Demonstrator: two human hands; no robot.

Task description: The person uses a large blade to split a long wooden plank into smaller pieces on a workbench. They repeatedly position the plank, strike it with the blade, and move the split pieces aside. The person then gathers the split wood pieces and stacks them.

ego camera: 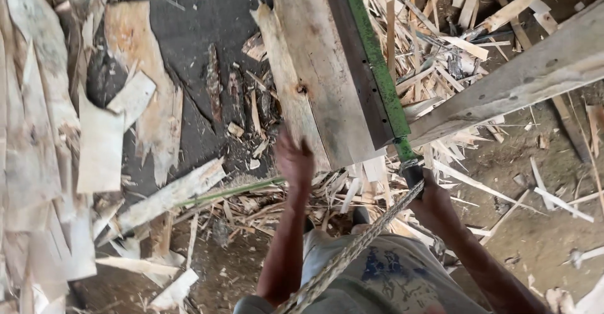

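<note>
My left hand rests against the near end of a wide wooden board that lies flat under a long blade. The blade is a dark steel strip with a green painted back, hinged like a lever cutter. My right hand is closed around the blade's dark handle at its near end. A braided rope runs from the handle down past my lap. Whether my left fingers grip the board or only press on it is unclear.
A thick grey timber beam crosses at the right. Thin veneer sheets pile up at the left. Wood strips and splinters litter the dirt floor behind and beside the cutter. A pale plank lies near my knees.
</note>
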